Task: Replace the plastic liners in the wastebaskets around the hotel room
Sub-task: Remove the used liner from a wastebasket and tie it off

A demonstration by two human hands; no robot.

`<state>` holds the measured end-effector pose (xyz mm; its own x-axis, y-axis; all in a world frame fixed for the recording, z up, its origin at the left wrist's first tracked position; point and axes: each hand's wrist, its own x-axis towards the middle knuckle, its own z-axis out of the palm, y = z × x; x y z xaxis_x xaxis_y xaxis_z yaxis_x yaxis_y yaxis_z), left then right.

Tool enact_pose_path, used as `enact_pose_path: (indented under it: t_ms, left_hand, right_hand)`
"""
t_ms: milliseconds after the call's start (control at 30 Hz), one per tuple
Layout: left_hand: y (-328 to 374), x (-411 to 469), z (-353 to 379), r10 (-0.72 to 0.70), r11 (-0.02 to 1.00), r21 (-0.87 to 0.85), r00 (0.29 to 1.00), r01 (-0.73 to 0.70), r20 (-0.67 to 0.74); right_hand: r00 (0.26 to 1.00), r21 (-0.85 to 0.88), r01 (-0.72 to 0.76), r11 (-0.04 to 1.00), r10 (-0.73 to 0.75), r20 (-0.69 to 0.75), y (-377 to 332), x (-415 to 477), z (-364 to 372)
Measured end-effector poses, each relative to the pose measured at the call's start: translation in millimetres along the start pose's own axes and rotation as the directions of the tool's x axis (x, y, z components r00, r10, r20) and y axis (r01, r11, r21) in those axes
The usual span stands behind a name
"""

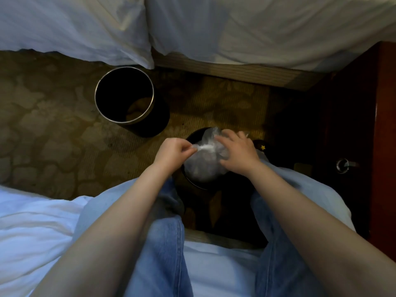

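Note:
A black wastebasket (194, 181) stands on the carpet between my knees, with a clear plastic liner (202, 166) bunched over its mouth. My left hand (174, 151) pinches a twisted white edge of the liner at the basket's left rim. My right hand (236, 154) lies on top of the liner at the right rim, fingers spread and bent over the plastic. A second black wastebasket (125, 95) with a metal rim stands further off to the left, without a liner and dark inside.
I sit on a white bed (36, 228), knees in blue jeans. Another white-sheeted bed (246, 28) runs across the far side. A dark wooden nightstand (364, 136) with a round metal knob stands at the right. Patterned carpet (47, 129) lies between them.

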<state>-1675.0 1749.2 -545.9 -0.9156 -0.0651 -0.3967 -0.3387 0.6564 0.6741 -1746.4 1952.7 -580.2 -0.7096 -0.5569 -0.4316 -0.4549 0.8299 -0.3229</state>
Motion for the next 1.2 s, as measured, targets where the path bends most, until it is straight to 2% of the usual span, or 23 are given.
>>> enact_pose_path:
  t_ms: [67, 200, 333, 467, 600, 800, 1000, 1067, 1200]
  left_hand:
    - [6.8, -3.6, -8.6, 0.061, 0.998, 0.017, 0.998, -0.060, -0.017]
    - [8.0, -14.5, -28.3, 0.122, 0.992, 0.044, 0.991, -0.120, -0.049]
    - [6.4, -26.3, -47.9, 0.082, 0.995, 0.067, 0.983, -0.071, -0.164]
    - [6.5, -29.0, -71.7, 0.012, 0.999, -0.032, 0.957, -0.022, -0.291]
    - [11.5, -15.1, -97.4, -0.004, 0.990, -0.134, 0.945, -0.042, -0.327]
    - [0.9, 45.1, -114.1, -0.090, 0.992, -0.106, 0.967, 0.067, -0.239]
    - [-35.3, 134.7, -102.5, -0.218, 0.976, -0.014, 0.971, 0.218, -0.102]
    - [-48.8, 166.4, -90.6, -0.251, 0.967, 0.027, 0.967, 0.252, -0.051]
    - [-58.6, 201.4, -73.7, -0.268, 0.962, 0.073, 0.963, 0.265, 0.035]
  right_hand:
    - [0.998, -0.033, 0.043, 0.999, -0.042, 0.039, -11.1, 2.5, -1.2]
    - [0.999, 0.018, -0.049, 0.999, 0.049, -0.010, -25.3, 6.0, -10.5]
    - [0.998, 0.116, -0.057, 0.992, 0.060, -0.019, -44.7, 7.7, -38.9]
    - [0.985, 0.320, -0.048, 0.946, 0.098, -0.143, -66.1, 15.1, -83.0]
    - [0.964, 0.270, -0.009, 0.963, 0.080, -0.252, -81.8, 39.1, -118.5]
    - [0.943, 0.174, -0.065, 0.983, 0.118, -0.312, -84.3, 101.0, -124.9]
    - [0.947, 0.088, -0.193, 0.977, 0.209, -0.244, -55.6, 186.1, -86.9]
    - [0.953, 0.063, -0.238, 0.969, 0.246, -0.178, -38.4, 218.9, -66.5]
    - [0.959, 0.051, -0.265, 0.963, 0.269, -0.088, -13.4, 250.9, -37.9]
